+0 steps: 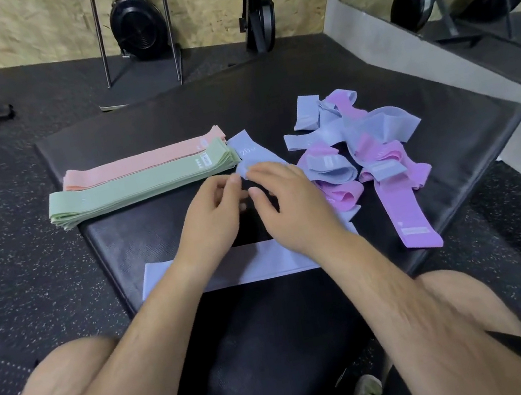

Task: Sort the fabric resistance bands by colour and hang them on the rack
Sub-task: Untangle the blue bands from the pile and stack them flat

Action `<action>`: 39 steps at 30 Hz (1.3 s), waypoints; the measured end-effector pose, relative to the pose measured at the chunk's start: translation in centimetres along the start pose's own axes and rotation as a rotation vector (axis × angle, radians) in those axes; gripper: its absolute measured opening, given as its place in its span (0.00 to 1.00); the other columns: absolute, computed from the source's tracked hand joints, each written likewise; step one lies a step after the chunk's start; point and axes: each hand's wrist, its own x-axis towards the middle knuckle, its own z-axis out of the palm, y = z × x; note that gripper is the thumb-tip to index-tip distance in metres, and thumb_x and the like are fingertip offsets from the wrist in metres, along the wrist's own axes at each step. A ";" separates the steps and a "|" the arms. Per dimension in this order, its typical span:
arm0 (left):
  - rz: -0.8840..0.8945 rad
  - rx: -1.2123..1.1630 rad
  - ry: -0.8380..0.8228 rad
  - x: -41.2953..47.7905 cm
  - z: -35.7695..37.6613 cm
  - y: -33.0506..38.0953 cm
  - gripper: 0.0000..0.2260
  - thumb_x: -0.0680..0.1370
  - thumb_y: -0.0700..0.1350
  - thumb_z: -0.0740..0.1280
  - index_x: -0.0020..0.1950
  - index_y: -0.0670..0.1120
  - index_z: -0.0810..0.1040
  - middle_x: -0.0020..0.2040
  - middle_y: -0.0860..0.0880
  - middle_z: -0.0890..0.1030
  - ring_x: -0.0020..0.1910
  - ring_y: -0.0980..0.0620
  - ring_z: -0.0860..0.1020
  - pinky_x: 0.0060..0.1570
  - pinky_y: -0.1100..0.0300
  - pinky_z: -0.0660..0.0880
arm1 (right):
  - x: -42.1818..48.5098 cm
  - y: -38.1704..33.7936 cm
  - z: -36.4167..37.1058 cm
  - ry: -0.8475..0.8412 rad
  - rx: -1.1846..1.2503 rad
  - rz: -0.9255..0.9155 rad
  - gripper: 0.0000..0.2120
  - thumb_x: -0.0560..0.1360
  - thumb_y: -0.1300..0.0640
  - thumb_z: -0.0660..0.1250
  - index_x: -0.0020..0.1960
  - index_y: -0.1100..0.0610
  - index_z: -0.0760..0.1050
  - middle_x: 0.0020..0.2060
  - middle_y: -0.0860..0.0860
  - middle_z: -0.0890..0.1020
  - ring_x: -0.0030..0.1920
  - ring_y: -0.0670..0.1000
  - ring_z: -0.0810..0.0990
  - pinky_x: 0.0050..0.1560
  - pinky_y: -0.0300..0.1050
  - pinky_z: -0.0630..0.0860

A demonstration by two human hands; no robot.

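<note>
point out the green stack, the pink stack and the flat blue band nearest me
green stack (132, 189), head view, middle of its top band
pink stack (141, 161), head view, middle of its top band
flat blue band (253, 263), head view, the bare stretch between the two forearms

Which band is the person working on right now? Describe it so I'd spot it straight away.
Start at the black padded bench and find the neat green stack on its left side. Just right of that stack lies a blue band, pinched between the left hand and right hand. Unlike the tangled blue and purple pile, it lies apart and shows a white "20".
</note>
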 end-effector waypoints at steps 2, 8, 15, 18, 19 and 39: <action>-0.073 -0.192 -0.026 0.2 -0.4 0.3 0.15 0.83 0.56 0.63 0.55 0.46 0.80 0.42 0.54 0.85 0.41 0.57 0.83 0.49 0.57 0.79 | -0.5 -0.8 0.3 0.009 0.017 -0.115 0.15 0.81 0.58 0.61 0.66 0.56 0.80 0.65 0.47 0.80 0.61 0.55 0.76 0.64 0.47 0.72; -0.025 -0.220 0.089 -0.3 -1.9 0.0 0.13 0.77 0.42 0.72 0.59 0.53 0.76 0.38 0.52 0.81 0.37 0.52 0.80 0.55 0.41 0.82 | -1.9 -1.1 0.2 0.052 0.125 -0.182 0.09 0.78 0.61 0.66 0.55 0.54 0.82 0.55 0.44 0.83 0.56 0.51 0.77 0.58 0.45 0.74; 0.117 0.052 0.027 -2.0 -3.0 0.0 0.10 0.75 0.43 0.76 0.53 0.53 0.81 0.39 0.56 0.83 0.38 0.58 0.79 0.42 0.65 0.74 | -1.5 -0.5 -1.4 -0.147 0.172 0.001 0.26 0.78 0.59 0.67 0.74 0.48 0.68 0.67 0.39 0.73 0.69 0.45 0.67 0.69 0.41 0.63; 0.217 0.170 0.045 -2.5 -3.5 0.1 0.06 0.76 0.43 0.75 0.45 0.55 0.84 0.34 0.62 0.81 0.35 0.61 0.75 0.37 0.69 0.67 | -0.9 -0.2 -1.3 -0.167 0.106 0.009 0.24 0.76 0.55 0.69 0.71 0.47 0.70 0.58 0.43 0.78 0.64 0.45 0.70 0.69 0.45 0.62; 0.229 0.182 0.052 -2.7 -3.6 0.0 0.06 0.76 0.42 0.75 0.43 0.54 0.84 0.33 0.63 0.80 0.33 0.61 0.73 0.36 0.70 0.66 | -0.7 -0.3 -1.2 -0.147 0.072 0.004 0.19 0.76 0.55 0.70 0.66 0.47 0.73 0.54 0.43 0.78 0.60 0.45 0.71 0.67 0.45 0.63; 0.245 0.065 0.031 -3.5 -3.4 -0.8 0.16 0.76 0.36 0.73 0.58 0.52 0.75 0.55 0.55 0.81 0.46 0.60 0.80 0.48 0.68 0.76 | -1.1 -0.5 -1.6 -0.247 0.207 0.046 0.13 0.79 0.55 0.68 0.61 0.49 0.70 0.49 0.41 0.76 0.50 0.38 0.75 0.53 0.40 0.74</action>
